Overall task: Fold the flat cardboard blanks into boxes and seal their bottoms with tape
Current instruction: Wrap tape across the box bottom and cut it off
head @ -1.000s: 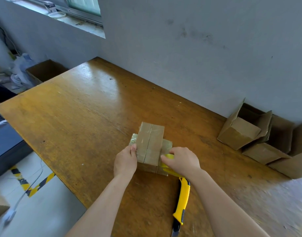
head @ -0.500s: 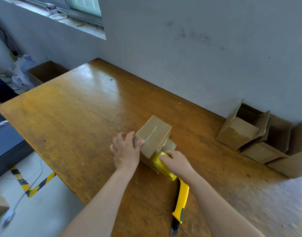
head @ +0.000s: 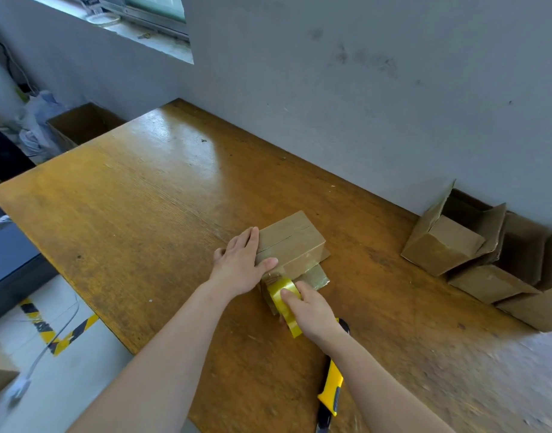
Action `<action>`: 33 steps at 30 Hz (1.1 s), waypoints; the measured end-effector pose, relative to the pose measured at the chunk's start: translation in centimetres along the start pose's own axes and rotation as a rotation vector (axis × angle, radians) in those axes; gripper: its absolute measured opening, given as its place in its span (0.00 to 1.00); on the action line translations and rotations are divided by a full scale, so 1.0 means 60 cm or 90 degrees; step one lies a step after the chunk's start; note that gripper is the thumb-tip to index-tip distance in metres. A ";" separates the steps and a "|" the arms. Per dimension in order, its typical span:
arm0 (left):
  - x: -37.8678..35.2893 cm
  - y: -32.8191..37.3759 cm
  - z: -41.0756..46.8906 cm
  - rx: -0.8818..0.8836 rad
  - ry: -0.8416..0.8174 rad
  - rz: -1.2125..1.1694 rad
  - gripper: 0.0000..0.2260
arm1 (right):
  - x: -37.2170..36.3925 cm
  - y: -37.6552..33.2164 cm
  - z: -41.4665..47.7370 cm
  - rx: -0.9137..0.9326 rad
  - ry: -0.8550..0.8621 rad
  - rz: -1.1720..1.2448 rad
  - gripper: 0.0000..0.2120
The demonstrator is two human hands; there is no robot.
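A small cardboard box (head: 295, 242) stands bottom-up on the wooden table (head: 137, 214), its two closed flaps meeting in a seam on top. My left hand (head: 241, 264) lies flat against the box's left side, thumb on the near face. My right hand (head: 312, 310) grips a yellow tape roll (head: 282, 293) pressed to the box's near lower corner. The box's open flaps splay out on the table under it.
A yellow utility knife (head: 329, 392) lies on the table just under my right forearm. Several folded open boxes (head: 446, 245) are stacked against the wall at the right. An open carton (head: 81, 123) sits on the floor beyond the table's left edge.
The box has turned clockwise, so its seam now runs toward the far right. My left hand slid from the near corner to the left side. The tape roll moved down the near face.
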State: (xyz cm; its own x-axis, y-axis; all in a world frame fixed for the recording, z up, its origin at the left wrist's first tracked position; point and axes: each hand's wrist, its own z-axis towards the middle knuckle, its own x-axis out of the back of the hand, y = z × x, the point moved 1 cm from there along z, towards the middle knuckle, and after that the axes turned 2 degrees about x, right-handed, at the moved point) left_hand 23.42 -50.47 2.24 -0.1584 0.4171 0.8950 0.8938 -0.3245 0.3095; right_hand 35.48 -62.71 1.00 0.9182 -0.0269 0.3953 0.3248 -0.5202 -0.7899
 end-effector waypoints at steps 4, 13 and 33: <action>0.003 -0.003 0.011 -0.017 -0.014 -0.007 0.36 | 0.000 -0.014 0.032 -0.106 -0.030 0.061 0.11; -0.003 -0.002 -0.009 -0.092 0.098 0.058 0.34 | -0.011 -0.039 0.064 -0.181 -0.032 0.144 0.14; -0.017 0.001 0.017 -0.140 0.128 0.109 0.37 | 0.001 -0.001 0.032 -0.076 -0.143 0.186 0.18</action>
State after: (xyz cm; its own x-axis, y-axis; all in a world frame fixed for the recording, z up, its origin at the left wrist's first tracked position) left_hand 24.03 -50.04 1.00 -0.1123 0.1723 0.9786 0.8059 -0.5604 0.1911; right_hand 35.93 -61.03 0.17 0.9992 -0.0084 0.0389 0.0255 -0.6146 -0.7884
